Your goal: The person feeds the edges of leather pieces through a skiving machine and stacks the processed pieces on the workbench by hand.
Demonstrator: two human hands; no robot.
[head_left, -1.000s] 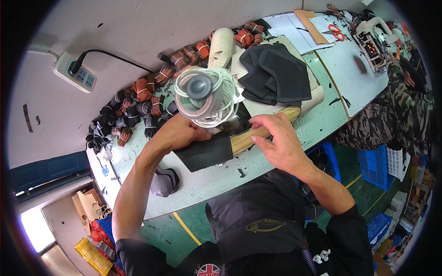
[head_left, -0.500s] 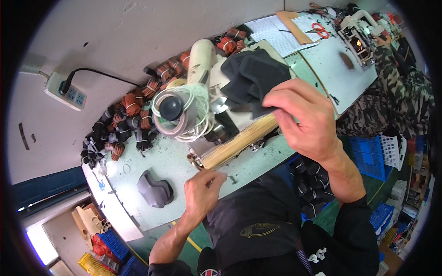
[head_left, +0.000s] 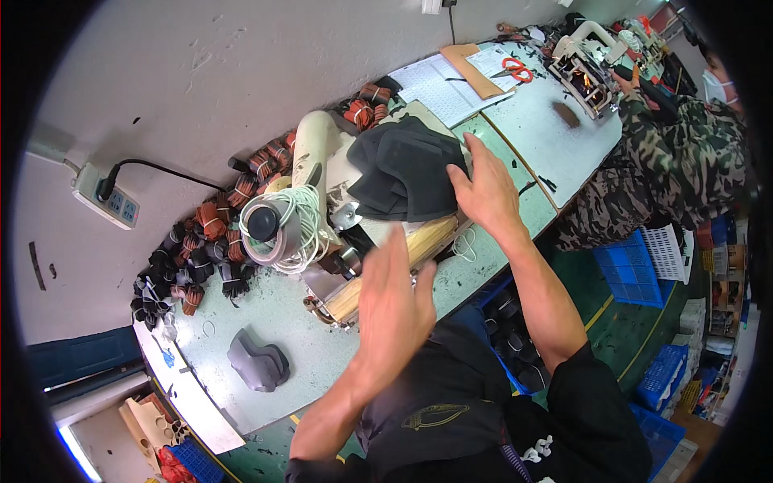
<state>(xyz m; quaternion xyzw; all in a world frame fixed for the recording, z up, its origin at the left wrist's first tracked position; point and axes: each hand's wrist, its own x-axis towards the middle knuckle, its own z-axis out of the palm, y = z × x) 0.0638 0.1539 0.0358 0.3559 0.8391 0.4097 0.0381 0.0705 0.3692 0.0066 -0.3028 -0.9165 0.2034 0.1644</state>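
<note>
A loose pile of black cut fabric pieces point(head_left: 411, 165) lies on the pale bed of a sewing machine point(head_left: 314, 145). My right hand point(head_left: 489, 189) is at the pile's right edge, thumb and fingers apart, the thumb at or very near the top piece. My left hand point(head_left: 394, 302) is raised in front of the machine with fingers stretched and thumb out, holding nothing. It partly hides a yellowish wooden bar point(head_left: 431, 240) along the machine's front edge. A small stack of dark grey curved pieces point(head_left: 258, 362) rests on the table to the left.
Bundles of tied orange-brown and black pieces point(head_left: 211, 221) line the wall. White cord point(head_left: 302, 229) loops round the machine's head. Red-handled scissors point(head_left: 517, 69) lie on the far table. A person in camouflage point(head_left: 676, 161) works at another machine point(head_left: 584, 72); blue crates point(head_left: 628, 270) stand beside them.
My right hand has let go of the black piece it held up, which now lies on the pile. My left hand has moved up and right, and its fingers have straightened.
</note>
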